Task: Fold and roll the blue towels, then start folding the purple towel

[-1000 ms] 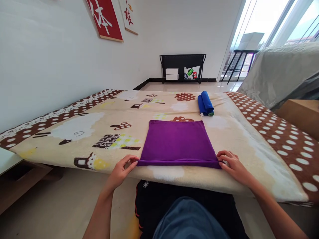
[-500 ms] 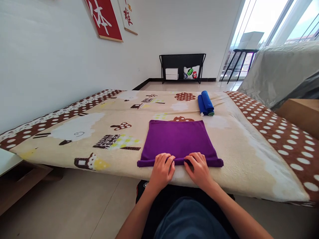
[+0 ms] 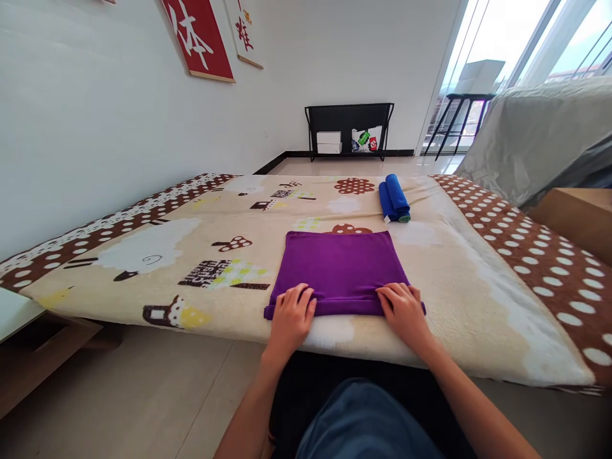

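A purple towel [image 3: 342,264] lies spread on the bed, its near edge turned into a narrow roll. My left hand [image 3: 292,313] is closed over the left part of that roll, fingers curled on top and thumb at the near side. Toward the right end, my right hand [image 3: 402,309] grips the roll in the same way. Between the two hands the rolled edge shows as a thick fold. Two blue rolled towels [image 3: 394,197] rest side by side farther back on the bed, apart from both hands.
A cream patterned blanket [image 3: 157,280] with brown polka-dot borders covers the bed. Behind it stands a black rack [image 3: 349,118] holding white boxes. On the right are a cardboard box [image 3: 574,217] and a plastic-covered object [image 3: 540,134]. A white-topped table [image 3: 16,312] is at left.
My hands have moved apart along the rolled edge, the left one leftward and the right one rightward. The towel's near edge is rolled slightly farther from me. The blue towels stay put.
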A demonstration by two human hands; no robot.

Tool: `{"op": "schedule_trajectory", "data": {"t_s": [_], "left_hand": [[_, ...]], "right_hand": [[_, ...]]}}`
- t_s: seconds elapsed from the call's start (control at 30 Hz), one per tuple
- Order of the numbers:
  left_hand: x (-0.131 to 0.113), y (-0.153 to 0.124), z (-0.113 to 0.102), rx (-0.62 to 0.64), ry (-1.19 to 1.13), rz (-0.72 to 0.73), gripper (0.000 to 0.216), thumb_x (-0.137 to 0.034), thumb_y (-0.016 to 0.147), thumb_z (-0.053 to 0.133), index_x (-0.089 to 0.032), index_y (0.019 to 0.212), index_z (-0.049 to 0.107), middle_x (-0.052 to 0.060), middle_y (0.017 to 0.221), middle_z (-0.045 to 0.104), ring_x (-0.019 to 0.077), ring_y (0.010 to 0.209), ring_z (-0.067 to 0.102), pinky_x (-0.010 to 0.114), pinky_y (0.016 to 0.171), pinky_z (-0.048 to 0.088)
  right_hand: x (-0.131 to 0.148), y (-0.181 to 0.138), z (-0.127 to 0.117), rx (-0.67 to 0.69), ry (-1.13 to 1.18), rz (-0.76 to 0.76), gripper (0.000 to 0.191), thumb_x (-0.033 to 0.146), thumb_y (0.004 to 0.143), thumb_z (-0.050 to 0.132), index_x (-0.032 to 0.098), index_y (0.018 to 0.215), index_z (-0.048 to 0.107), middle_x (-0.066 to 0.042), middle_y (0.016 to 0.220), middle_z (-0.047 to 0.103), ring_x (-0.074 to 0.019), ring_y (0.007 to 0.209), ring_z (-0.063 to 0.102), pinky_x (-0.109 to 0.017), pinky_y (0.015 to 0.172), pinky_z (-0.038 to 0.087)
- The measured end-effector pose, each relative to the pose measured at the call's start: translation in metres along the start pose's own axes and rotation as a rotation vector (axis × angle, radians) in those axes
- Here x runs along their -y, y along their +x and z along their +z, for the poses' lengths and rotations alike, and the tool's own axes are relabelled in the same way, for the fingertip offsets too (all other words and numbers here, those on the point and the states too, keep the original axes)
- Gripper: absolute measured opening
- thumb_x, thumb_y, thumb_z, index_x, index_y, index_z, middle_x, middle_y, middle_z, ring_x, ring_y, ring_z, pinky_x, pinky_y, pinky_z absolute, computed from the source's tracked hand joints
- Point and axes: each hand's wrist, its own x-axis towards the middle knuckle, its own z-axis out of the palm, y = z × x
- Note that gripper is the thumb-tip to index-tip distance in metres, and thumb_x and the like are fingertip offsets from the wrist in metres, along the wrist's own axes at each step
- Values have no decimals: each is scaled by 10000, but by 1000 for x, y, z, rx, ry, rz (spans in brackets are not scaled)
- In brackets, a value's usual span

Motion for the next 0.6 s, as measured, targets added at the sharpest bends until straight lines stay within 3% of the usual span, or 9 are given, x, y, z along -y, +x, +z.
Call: {"op": "schedule_trajectory", "data": {"t_s": [0.1, 0.2, 0.33, 0.4, 0.47, 0.6], "left_hand": [[19, -7, -3, -53, 45, -110, 314, -284, 1021, 406, -217, 1227, 632, 114, 1298, 644, 265, 1197, 571, 462, 1025, 346], [3, -6, 0, -124, 35, -136, 329, -210, 1016, 387, -216, 1231, 636, 107, 1298, 659, 271, 1242, 570, 515, 1067, 317], [-54, 6, 16, -44, -155, 197, 412, -146, 1002, 356, -211, 1340, 582, 95, 1319, 657, 212, 1259, 585, 432, 1053, 419], [-65, 10, 21, 18, -180, 262, 408, -199, 1013, 369, -197, 1376, 556, 101, 1358, 634, 208, 1272, 578, 412, 1054, 439], [-53, 7, 20, 49, -119, 192, 413, -282, 1022, 403, -198, 1405, 531, 107, 1428, 577, 238, 1333, 527, 444, 1080, 416], [3, -8, 4, 13, 59, -63, 454, -389, 1010, 451, -232, 1431, 509, 131, 1493, 502, 308, 1385, 464, 556, 1116, 336]], "right_hand": [[-30, -9, -12, -19, -60, 34, 276, 282, 1012, 434, 223, 1024, 703, -63, 1035, 712, -209, 957, 609, -405, 933, 346], [-19, -14, -14, -58, -113, 6, 284, 208, 995, 439, 230, 1103, 701, -72, 1100, 713, -242, 1052, 604, -454, 993, 337], [33, -9, 1, 14, 30, -221, 366, 142, 986, 417, 235, 1252, 651, -63, 1220, 687, -226, 1169, 591, -411, 1028, 402], [42, -9, 6, 70, 65, -296, 369, 193, 1006, 421, 222, 1325, 605, -63, 1308, 651, -221, 1234, 573, -399, 1051, 416], [30, -14, 4, 71, 11, -240, 389, 271, 1024, 429, 211, 1388, 553, -72, 1390, 599, -237, 1299, 539, -426, 1081, 399], [-25, -33, -15, 34, -141, -38, 415, 364, 1030, 430, 206, 1396, 543, -84, 1420, 570, -263, 1341, 510, -474, 1101, 368]]}}
